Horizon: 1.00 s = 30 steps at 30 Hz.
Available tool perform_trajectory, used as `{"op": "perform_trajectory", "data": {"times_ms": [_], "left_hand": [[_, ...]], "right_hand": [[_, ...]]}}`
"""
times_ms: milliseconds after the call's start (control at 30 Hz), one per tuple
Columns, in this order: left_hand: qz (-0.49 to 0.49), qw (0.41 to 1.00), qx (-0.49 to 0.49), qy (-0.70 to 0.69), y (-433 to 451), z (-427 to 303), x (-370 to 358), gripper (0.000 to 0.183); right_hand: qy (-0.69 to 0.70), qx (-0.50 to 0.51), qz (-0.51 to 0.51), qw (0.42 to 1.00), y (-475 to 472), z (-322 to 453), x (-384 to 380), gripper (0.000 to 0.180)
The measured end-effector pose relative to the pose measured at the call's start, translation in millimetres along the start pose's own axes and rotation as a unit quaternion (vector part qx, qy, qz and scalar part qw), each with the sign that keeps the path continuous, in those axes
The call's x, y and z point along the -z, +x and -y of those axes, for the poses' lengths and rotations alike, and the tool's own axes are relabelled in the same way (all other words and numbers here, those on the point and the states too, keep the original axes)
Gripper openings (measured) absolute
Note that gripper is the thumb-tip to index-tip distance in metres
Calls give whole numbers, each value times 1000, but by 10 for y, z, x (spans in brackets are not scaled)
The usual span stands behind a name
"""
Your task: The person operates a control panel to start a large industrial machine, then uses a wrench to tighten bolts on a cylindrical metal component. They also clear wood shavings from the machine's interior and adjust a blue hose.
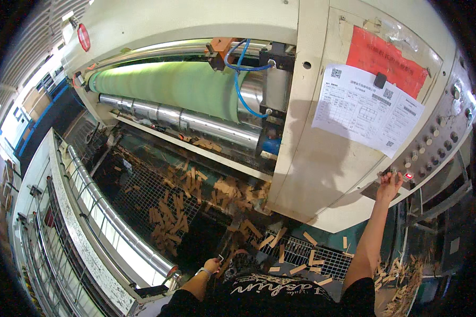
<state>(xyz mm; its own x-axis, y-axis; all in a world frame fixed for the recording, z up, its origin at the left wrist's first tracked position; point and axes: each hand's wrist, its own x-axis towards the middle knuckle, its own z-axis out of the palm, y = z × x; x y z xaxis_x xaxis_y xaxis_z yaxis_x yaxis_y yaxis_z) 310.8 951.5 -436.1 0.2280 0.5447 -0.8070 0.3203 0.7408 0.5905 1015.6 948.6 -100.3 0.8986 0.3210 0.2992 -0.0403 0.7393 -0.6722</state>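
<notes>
My right hand reaches to the lower end of the control panel on the machine's side. Its fingertips touch the panel around a small control, beside a lit red digital display. The fingers hide that control, so a grip or a press cannot be told apart. Low in front of my body, my left hand is closed around a small, bent metal piece. Ahead is a large cylinder with a green covering, above a shiny metal roller.
Cardboard scraps litter the floor and metal grating. At left stands a machine frame with a long metal roller. Blue air hoses loop beside the cylinder. A printed sheet and red paper hang on the housing.
</notes>
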Motion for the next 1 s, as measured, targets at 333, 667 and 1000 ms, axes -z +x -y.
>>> {"op": "perform_trajectory", "data": {"times_ms": [333,667,1000], "left_hand": [[-48,950,-93,293,295,565,307,17],[-86,957,1,278,89,281,77,38],[26,995,3,98,829,422,379,25]], "right_hand": [[7,-30,24,999,-137,29,-192,21],[-11,-20,-4,1000,20,20,1,22],[-1,-18,-11,1000,8,-33,-208,21]]}}
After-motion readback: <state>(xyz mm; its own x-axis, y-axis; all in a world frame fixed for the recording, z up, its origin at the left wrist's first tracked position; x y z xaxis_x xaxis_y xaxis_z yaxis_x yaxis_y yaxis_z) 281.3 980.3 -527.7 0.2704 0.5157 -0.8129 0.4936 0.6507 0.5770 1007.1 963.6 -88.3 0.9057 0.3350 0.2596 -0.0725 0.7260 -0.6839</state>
